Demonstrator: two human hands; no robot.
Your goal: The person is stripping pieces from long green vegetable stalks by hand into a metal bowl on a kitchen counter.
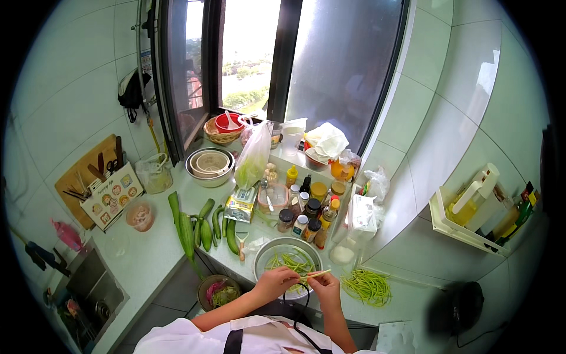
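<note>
White clothing with dark straps (265, 337) is filling the nearest edge; just beyond, the bare left hand (277, 283) and bare right hand (324, 287) are pinching a slender pale-green stem (319, 274) between their fingertips, which are keeping it above a round silver metal bowl (270, 249). Short green pieces (289, 258) are lying inside. Rightward, a loose heap of thin green stalks (367, 287) is resting on the pale countertop (413, 300).
</note>
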